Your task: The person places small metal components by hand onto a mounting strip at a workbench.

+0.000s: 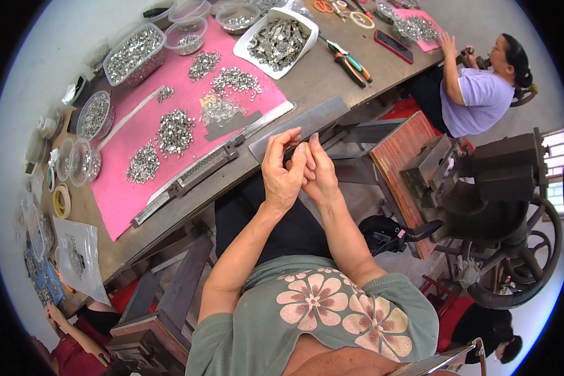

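Observation:
My left hand (282, 169) and my right hand (320, 168) meet in front of my lap, just off the table's edge. The left fingers bend around toward the right hand, whose fingers curl in against them with the thumb raised. Anything between the fingers is hidden. Closest to the hands lies a flat grey metal plate (319, 119) on the table edge. Left of it, a long metal bar with a slider (197, 175) runs along the front of a pink sheet (116, 203). Small piles of shiny metal parts (175, 133) rest on that sheet.
A white tray (239, 51) of metal pieces and clear tubs (135, 78) stand at the back. Pliers (349, 66) and a phone (393, 47) lie on the table (382, 72). A hand-wheel press (514, 250) stands right. Co-workers sit nearby, one in a lilac shirt (482, 103).

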`<state>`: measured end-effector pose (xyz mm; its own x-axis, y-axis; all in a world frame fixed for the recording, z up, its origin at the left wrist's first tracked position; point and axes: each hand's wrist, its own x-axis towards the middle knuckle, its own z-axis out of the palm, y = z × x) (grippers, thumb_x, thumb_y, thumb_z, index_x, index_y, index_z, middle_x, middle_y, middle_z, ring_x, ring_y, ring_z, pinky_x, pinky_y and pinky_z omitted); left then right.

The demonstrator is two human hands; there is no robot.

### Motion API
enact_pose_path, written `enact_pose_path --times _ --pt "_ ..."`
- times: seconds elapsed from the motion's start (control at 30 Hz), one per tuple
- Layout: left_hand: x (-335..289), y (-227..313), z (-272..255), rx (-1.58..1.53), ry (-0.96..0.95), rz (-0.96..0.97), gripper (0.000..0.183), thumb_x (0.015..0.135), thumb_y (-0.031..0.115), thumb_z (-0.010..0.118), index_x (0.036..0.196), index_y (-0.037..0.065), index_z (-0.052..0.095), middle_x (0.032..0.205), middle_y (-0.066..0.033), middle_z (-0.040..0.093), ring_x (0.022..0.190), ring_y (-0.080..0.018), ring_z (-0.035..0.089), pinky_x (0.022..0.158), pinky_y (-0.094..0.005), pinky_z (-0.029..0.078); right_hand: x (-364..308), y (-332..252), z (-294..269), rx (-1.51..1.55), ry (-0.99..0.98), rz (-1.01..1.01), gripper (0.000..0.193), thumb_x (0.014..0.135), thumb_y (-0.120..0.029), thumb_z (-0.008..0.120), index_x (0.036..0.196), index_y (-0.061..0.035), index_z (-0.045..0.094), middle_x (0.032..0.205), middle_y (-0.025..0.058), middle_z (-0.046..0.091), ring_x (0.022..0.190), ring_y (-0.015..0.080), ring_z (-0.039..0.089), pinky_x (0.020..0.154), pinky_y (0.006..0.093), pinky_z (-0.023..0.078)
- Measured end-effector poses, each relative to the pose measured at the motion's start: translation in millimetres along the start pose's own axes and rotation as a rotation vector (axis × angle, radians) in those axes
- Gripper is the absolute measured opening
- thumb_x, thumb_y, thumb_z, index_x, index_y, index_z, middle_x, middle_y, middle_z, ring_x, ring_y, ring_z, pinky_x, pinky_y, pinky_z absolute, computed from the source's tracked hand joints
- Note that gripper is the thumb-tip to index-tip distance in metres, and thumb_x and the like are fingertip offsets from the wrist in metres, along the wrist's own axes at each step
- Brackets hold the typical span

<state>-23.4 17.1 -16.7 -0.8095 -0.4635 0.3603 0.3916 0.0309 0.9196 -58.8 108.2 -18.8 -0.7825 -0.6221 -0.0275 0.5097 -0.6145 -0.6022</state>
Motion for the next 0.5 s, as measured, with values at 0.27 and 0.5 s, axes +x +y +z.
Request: enact_pose_path --times 0.27,0.5 --pt "1.5 20.7 -3.0 -0.227 -0.145 -0.353 0.028 0.095 0.008 0.057 0.121 -0.002 0.06 0.103 -0.0041 0.055 0.058 -0.0051 0.057 0.046 -0.0177 0.044 0.1 -0.8 6.5 -0.003 0.11 0.037 0.054 0.105 -0.042 0.035 0.058 -0.0159 0.036 0.048 -0.0047 0.031 0.038 0.0053 0.029 0.038 0.0215 0.029" --pt "1.3 22.2 -5.4 -0.258 -0.157 -0.424 0.027 0.095 0.008 0.057 0.119 -0.003 0.061 0.095 -0.0027 0.056 0.06 -0.0053 0.058 0.046 -0.0179 0.044 -1.4 -1.6 8.6 -0.013 0.102 0.035 0.053 0.105 -0.038 0.037 0.057 -0.016 0.037 0.047 -0.0048 0.032 0.037 0.0054 0.03 0.038 0.0217 0.03"
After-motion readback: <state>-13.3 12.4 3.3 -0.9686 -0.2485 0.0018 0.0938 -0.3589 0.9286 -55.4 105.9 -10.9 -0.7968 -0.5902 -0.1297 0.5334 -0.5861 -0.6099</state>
